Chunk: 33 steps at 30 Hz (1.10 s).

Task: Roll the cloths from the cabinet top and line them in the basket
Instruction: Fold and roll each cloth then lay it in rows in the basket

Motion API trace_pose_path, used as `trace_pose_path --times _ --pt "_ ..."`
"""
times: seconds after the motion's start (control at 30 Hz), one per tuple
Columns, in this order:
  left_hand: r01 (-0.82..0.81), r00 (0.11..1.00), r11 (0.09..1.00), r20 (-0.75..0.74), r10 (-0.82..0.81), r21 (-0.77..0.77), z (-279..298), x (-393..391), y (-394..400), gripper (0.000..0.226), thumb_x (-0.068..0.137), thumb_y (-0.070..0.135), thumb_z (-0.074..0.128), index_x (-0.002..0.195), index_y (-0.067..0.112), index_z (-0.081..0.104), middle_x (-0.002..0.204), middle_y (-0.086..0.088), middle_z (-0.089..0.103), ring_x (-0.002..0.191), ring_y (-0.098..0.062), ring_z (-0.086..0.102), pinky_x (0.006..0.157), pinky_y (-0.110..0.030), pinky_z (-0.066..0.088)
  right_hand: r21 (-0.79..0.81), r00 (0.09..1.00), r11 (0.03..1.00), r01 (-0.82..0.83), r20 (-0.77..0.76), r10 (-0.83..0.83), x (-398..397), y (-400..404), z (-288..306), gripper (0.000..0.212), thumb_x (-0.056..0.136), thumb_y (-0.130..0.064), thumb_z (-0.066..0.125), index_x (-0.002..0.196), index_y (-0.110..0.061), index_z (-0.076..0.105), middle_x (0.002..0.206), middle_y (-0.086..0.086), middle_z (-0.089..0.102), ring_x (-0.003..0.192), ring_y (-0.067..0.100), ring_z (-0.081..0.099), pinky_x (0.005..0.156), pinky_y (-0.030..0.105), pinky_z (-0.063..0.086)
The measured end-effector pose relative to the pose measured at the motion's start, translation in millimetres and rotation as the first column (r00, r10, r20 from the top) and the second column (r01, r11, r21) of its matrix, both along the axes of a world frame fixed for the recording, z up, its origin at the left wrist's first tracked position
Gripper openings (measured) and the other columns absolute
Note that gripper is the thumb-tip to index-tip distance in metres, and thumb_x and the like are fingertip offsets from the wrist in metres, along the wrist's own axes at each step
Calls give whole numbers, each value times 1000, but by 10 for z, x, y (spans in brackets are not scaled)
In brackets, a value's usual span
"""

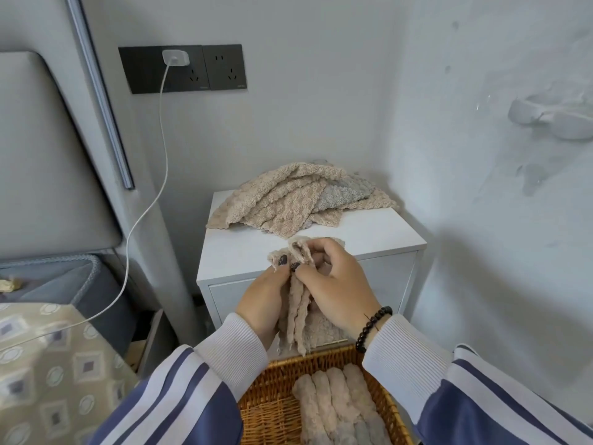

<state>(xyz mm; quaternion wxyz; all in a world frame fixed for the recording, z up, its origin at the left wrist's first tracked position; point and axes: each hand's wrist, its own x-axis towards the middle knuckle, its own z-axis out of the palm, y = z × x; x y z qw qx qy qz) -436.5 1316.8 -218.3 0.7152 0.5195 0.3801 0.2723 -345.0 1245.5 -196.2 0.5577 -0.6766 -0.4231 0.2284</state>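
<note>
A beige textured cloth (298,319) hangs folded in front of the white cabinet (378,232), above the wicker basket (272,409). My left hand (263,300) and my right hand (337,287) both pinch its top edge, close together. On the cabinet top behind lies a loose pile of beige cloths (288,200) with a grey-blue one (343,194) among them. In the basket several rolled beige cloths (337,403) lie side by side along the right part.
A white charger cable (141,216) runs from the wall socket (183,67) down to the bed (48,364) on the left. A padded headboard stands at the left. A white wall holder (552,118) sticks out at the right.
</note>
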Motion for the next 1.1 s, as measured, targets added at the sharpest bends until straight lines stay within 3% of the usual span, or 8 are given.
trace_pose_path --times 0.1,0.2,0.37,0.6,0.8,0.9,1.0,1.1 --pt "-11 999 1000 31 11 -7 4 1 -8 36 103 25 35 115 9 64 103 -15 73 99 -28 69 94 -47 51 9 1000 1000 -5 30 5 24 -11 -13 22 86 -16 61 103 -31 59 91 -2 67 78 18 63 67 28 52" --pt "-43 997 999 58 44 -28 42 -21 -18 34 103 23 36 111 6 65 97 -12 74 89 -24 71 82 -39 55 24 987 997 72 142 -75 80 -35 -20 22 85 -14 59 101 -28 61 82 -8 62 61 6 54 53 14 39" --pt "-98 989 993 101 104 -64 97 -63 10 35 104 25 35 122 7 59 111 -11 70 104 -27 66 93 -44 51 97 896 954 282 330 -298 198 -81 1 9 85 -18 59 89 -24 55 85 -5 56 70 4 48 59 12 35" --pt "-14 996 999 90 17 -34 94 -93 -81 37 103 25 38 115 4 65 107 -17 71 101 -30 68 90 -42 53 31 888 996 81 451 -87 -20 -93 -115 26 86 -17 58 111 -20 60 93 -9 54 80 3 50 68 7 38" --pt "47 981 996 190 -33 -70 73 -131 -65 51 99 43 38 100 3 70 95 -14 72 87 -26 70 81 -36 52 -11 893 1000 -3 450 7 -130 -71 -147 36 86 -17 59 122 -19 55 89 -5 50 77 13 50 78 27 48" --pt "60 975 998 214 -54 -24 94 -163 -43 53 83 53 50 91 4 66 81 -15 66 75 -26 66 70 -33 53 -17 919 996 -85 385 85 -149 -75 -145 51 85 -17 60 135 -19 50 95 -7 53 79 11 55 82 26 49" --pt "1 979 1000 203 -3 7 116 -194 -4 64 77 50 66 106 -7 63 98 -35 62 91 -48 63 80 -41 51 -11 954 980 -199 225 197 -148 -94 -131 55 83 -13 55 137 -26 48 104 -10 59 84 9 60 80 26 52" --pt "-97 973 995 210 94 3 118 -238 37 44 89 29 61 117 -6 60 105 -28 65 93 -39 67 76 -38 56 30 958 963 -267 112 262 -128 -109 -100 52 85 -1 49 129 -29 51 104 -8 65 83 12 67 75 25 54"
